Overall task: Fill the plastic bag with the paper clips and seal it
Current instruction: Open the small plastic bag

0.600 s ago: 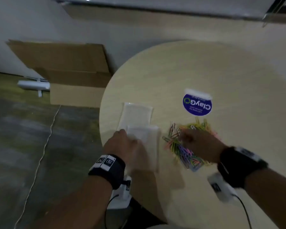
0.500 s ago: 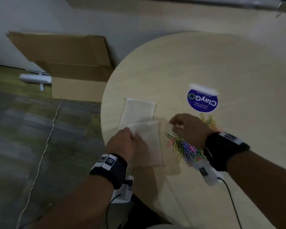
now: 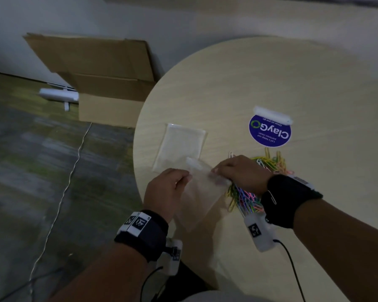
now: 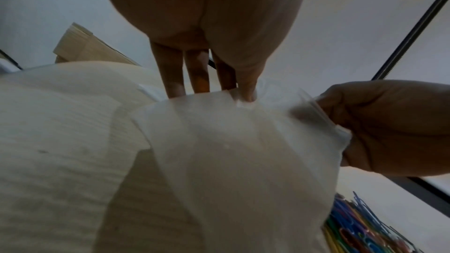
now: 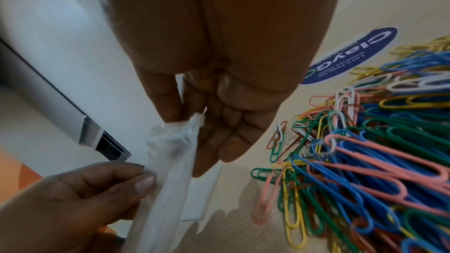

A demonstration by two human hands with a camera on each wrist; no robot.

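Note:
A clear plastic bag (image 3: pixel 198 199) hangs lifted above the round table's near edge, its mouth upward. My left hand (image 3: pixel 187 176) pinches the mouth's left side, and my right hand (image 3: pixel 215 171) pinches its right side. In the left wrist view the left hand (image 4: pixel 241 93) holds the bag (image 4: pixel 243 151) by its top rim. The right wrist view shows the right hand (image 5: pixel 192 118) nipping the crumpled rim of the bag (image 5: pixel 165 180). A heap of coloured paper clips (image 3: pixel 247 197) lies on the table under my right wrist, also seen as paper clips (image 5: pixel 365 151). I see no clips inside the bag.
A second clear bag (image 3: pixel 179 147) lies flat on the table (image 3: pixel 271 83) just beyond the hands. A round blue sticker (image 3: pixel 270 132) is stuck farther right. A cardboard box (image 3: pixel 109 83) stands on the floor to the left, beside a white cable (image 3: pixel 68 182).
My right hand left the clip heap and came left to take the bag's mouth. The bag rose off the table and now hangs tilted between both hands.

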